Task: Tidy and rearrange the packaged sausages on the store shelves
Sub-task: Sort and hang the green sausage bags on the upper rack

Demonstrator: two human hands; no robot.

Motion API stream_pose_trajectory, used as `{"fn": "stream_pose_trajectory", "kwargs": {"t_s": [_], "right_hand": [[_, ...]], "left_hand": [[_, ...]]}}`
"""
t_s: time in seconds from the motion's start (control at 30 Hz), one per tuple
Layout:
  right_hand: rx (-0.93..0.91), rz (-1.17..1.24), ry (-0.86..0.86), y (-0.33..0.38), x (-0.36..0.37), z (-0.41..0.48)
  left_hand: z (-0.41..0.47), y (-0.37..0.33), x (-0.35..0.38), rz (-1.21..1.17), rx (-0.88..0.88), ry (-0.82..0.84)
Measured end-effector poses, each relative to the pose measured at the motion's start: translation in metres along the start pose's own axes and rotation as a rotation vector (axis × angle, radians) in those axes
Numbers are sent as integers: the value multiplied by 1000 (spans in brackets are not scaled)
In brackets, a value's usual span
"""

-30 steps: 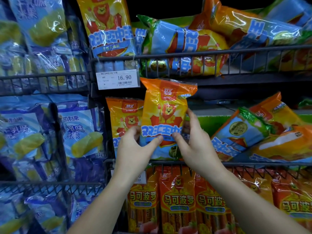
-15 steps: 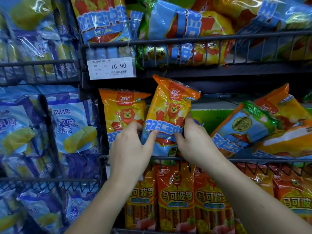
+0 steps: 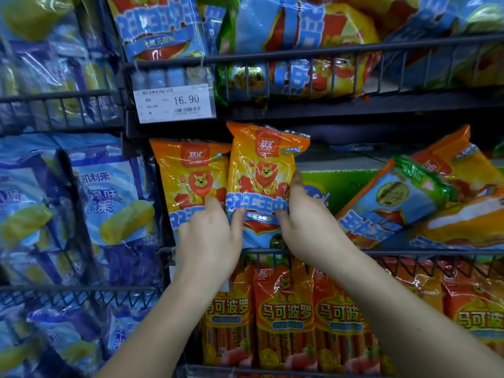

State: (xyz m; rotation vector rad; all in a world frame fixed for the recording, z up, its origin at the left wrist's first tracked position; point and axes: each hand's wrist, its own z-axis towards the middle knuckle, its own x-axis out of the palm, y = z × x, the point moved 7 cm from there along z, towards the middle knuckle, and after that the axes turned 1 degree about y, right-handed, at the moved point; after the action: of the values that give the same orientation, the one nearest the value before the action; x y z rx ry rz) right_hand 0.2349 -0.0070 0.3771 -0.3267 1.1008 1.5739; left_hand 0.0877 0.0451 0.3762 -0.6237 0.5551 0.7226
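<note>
Nearest the camera, two bare forearms rise from the bottom of the frame in front of the lower row of red-orange packets (image 3: 283, 309). Just above these, at centre frame, the left hand (image 3: 210, 241) and right hand (image 3: 308, 227) share a grip on the orange sausage packet (image 3: 267, 170). Each thumb presses its front face and the fingers wrap its side edges, so both hands are closed on it.

The packet stands upright with its bottom edge behind the wire rail (image 3: 409, 253) of the middle shelf. It sits just beside, and slightly overlapping, the matching packet (image 3: 191, 181) to its left.

To finish the step well, the person should probably seat the base fully behind the rail, then square its face with the neighbour so the lion prints line up. Letting go one hand at a time would show whether it stands or leans. The left fingers seem to lie between the two packets, so drawing them out gently should avoid tipping either.

Further back is a green box (image 3: 338, 186). The tumbled packets (image 3: 395, 197) at right lie slanted and look like the next to straighten. Above hangs the price tag (image 3: 174, 103).
</note>
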Motion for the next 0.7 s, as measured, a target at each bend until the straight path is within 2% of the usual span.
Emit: {"fn": "stream_pose_trajectory", "kwargs": {"t_s": [0.23,0.33,0.5,0.7], "right_hand": [[-20,-207,15,4,-1,-7],[-9,-251,27,4,2,-5],[-30,-174,19,6,-1,-8],[-192,-34,-168,15,-20,-26]], "left_hand": [[-14,2,14,141,-32,71],[-9,7,17,60,-54,105],[-2,9,8,-60,-42,86],[-7,9,-8,-65,-65,-40]]}}
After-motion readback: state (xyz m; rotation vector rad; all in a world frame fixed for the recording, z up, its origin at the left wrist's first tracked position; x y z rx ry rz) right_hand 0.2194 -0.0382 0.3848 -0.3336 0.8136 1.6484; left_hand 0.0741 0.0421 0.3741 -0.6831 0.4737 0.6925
